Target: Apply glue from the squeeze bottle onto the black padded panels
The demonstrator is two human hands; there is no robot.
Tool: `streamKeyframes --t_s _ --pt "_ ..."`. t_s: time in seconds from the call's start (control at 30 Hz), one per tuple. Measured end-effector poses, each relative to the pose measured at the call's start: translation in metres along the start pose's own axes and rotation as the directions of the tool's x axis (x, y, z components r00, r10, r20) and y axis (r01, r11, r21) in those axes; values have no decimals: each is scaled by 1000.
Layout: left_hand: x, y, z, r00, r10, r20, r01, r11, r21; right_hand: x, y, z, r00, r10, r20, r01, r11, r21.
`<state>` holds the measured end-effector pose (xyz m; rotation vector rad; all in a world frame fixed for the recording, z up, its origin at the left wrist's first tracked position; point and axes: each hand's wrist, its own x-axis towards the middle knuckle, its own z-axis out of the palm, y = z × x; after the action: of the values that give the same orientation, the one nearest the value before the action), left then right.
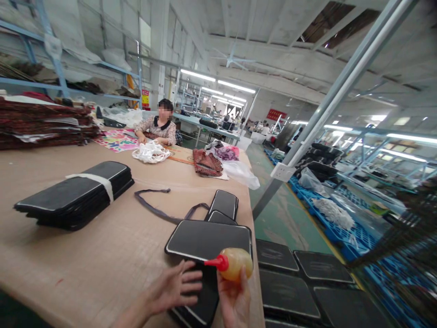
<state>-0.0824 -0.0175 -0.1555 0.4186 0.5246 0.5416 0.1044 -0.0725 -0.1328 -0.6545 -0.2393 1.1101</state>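
The right hand (235,298) squeezes a soft yellow glue bottle with a red tip (232,263), while the open left hand (174,288) beside it presses flat on a black white-edged panel (205,298).

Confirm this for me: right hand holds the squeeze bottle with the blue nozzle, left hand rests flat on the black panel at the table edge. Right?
Not quite. In the head view the squeeze bottle in the right hand has a red nozzle, not blue. The left hand does rest flat on the black panel at the table edge.

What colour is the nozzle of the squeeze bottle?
Red, on the yellowish plastic squeeze bottle in the right hand; head view.
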Motion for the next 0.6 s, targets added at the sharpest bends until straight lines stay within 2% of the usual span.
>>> streamKeyframes --t_s 0.03,0.07,0.1,0.17,0.2,0.27,0.3,0.33,0.37,0.47,0.53,0.6 --pt "-11 7 -1 994 -94 60 83 982 169 0 0 -2 1000 12 -22 -11 1000 15" --pt "-17 18 1 987 -140 81 105 933 343 0 -1 -3 999 27 -38 -26 999 26" --pt "-19 33 6 992 -107 62 63 869 491 -1 -1 -4 998 44 -46 -43 998 34" --pt "-5 70 22 989 146 24 -120 703 700 -3 -2 -4 996 77 -52 -74 996 45" --pt "9 88 32 961 274 43 -201 581 789 -6 -3 -3 995 90 -53 -88 995 48" --pt "45 118 53 902 407 143 -270 276 922 -10 -4 -1 992 113 -53 -111 993 47" --pt "63 128 61 889 407 212 -286 130 949 -13 -5 1 991 123 -53 -120 992 44" --pt "80 135 69 895 362 260 -286 18 958 -14 -6 2 990 129 -53 -127 991 40" --pt "94 138 74 914 291 282 -280 -49 959 -15 -6 3 990 130 -54 -129 991 36" --pt "116 139 83 946 71 318 -306 -139 942 -15 -7 4 991 110 -77 -107 994 32" --pt "118 138 85 936 16 351 -345 -150 927 -15 -9 0 991 87 -106 -85 996 26" --pt "114 143 85 929 10 369 -365 -131 922 -19 -13 -7 988 76 -137 -75 997 13"
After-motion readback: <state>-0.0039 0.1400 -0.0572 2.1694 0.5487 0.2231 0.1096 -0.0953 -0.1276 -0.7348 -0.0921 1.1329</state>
